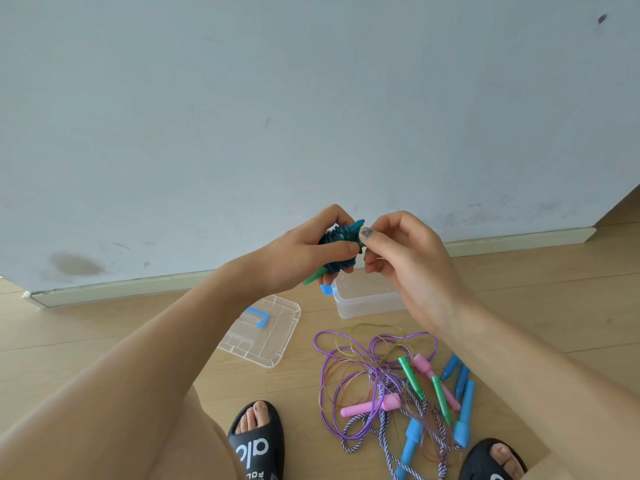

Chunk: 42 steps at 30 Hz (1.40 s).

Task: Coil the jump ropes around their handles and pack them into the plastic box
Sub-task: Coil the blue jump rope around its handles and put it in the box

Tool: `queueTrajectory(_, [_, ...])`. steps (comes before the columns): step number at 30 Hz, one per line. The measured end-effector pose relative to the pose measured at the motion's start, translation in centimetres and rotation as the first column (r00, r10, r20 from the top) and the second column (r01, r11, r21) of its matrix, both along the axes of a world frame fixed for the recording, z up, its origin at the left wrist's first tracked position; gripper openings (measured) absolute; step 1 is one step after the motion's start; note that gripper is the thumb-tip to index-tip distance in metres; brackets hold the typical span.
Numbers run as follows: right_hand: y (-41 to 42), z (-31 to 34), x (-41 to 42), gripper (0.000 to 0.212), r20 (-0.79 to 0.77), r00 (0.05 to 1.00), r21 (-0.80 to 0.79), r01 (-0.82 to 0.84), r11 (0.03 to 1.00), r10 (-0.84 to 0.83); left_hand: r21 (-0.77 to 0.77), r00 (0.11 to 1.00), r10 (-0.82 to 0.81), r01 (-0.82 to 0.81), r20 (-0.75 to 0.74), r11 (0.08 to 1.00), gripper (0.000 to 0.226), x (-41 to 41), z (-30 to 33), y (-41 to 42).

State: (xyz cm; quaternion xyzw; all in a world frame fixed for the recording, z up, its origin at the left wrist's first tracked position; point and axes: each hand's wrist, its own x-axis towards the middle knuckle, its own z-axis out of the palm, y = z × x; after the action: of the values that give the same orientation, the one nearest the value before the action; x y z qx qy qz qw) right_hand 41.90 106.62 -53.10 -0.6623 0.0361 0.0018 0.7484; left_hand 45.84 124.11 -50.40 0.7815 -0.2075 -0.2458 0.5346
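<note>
Scuffed pale blue-grey wall (311,98), white baseboard (519,242), light wood-plank floor (104,327)

Left slide sandal (257,445), black: white lettering on the strap reads "alo" as seen from the wearer's side. Smaller white characters below it are partly cut off and not legible. No other readable text.

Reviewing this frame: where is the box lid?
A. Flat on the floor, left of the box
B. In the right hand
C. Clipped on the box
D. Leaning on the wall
A: the lid lies flat on the floor, left of the open box, while the left hand holds the coiled rope and the right hand pinches at its end.
</note>
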Motion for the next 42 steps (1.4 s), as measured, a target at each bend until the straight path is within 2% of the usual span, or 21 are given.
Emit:
queueTrajectory(4, [0.3, 0.0, -0.2, 0.024, 0.010, 0.994, -0.103, 0.112, 0.988, -0.111, 0.037, 0.998, 0.011, -0.013, 0.057, 0.999, 0.013, 0.1, -0.3, -0.1])
queueTrajectory(9, [0.6, 0.1, -0.3, 0.017, 0.010, 0.990, -0.180, 0.141, 0.974, -0.141, 0.102, 0.991, 0.000, -0.013, 0.135, 0.995, 0.012, 0.4, -0.9, -0.2])
queueTrajectory(14, [0.7, -0.1, -0.1, 0.015, -0.037, 0.983, -0.138, 0.176, 0.975, -0.182, 0.217, 0.968, 0.011, -0.068, 0.252, 0.974, 0.013, 0.6, -1.7, -0.6])
queueTrajectory(20, [0.7, -0.1, 0.4, 0.020, -0.113, 0.961, -0.056, 0.247, 0.968, -0.251, 0.247, 0.958, 0.020, -0.094, 0.287, 0.964, 0.013, 0.8, -1.8, -1.0])
queueTrajectory(23, [0.7, -0.1, 0.6, 0.014, -0.071, 0.963, -0.129, 0.250, 0.960, -0.261, 0.207, 0.972, 0.042, -0.091, 0.230, 0.974, 0.015, 1.0, -1.7, -1.4])
queueTrajectory(28, [0.8, 0.1, 0.8, 0.010, 0.021, 0.979, -0.238, 0.201, 0.950, -0.202, 0.093, 0.990, 0.143, -0.142, -0.002, 0.985, 0.018, 1.6, -1.6, -1.4])
queueTrajectory(30, [0.7, 0.0, 0.9, 0.011, 0.012, 0.982, -0.246, 0.184, 0.952, -0.187, 0.102, 0.990, 0.144, -0.144, 0.008, 0.984, 0.017, 1.6, -1.8, -1.4])
queueTrajectory(34, [0.6, -0.1, 1.2, 0.004, -0.003, 0.984, -0.235, 0.175, 0.956, -0.180, 0.178, 0.984, 0.104, -0.129, 0.143, 0.975, 0.013, 1.5, -1.9, -1.5])
queueTrajectory(36, [0.5, 0.0, 1.2, 0.003, 0.022, 0.981, -0.222, 0.193, 0.956, -0.193, 0.162, 0.985, 0.095, -0.118, 0.142, 0.980, 0.013, 1.4, -1.9, -1.6])
queueTrajectory(39, [0.5, 0.1, 1.1, 0.005, 0.043, 0.980, -0.210, 0.197, 0.958, -0.193, 0.129, 0.993, 0.091, -0.100, 0.074, 0.987, 0.015, 1.4, -1.6, -1.5])
queueTrajectory(42, [0.7, 0.2, 1.0, 0.008, 0.055, 0.989, -0.228, 0.144, 0.963, -0.135, 0.069, 0.990, 0.101, -0.095, -0.096, 0.993, 0.024, 1.5, -1.5, -0.8])
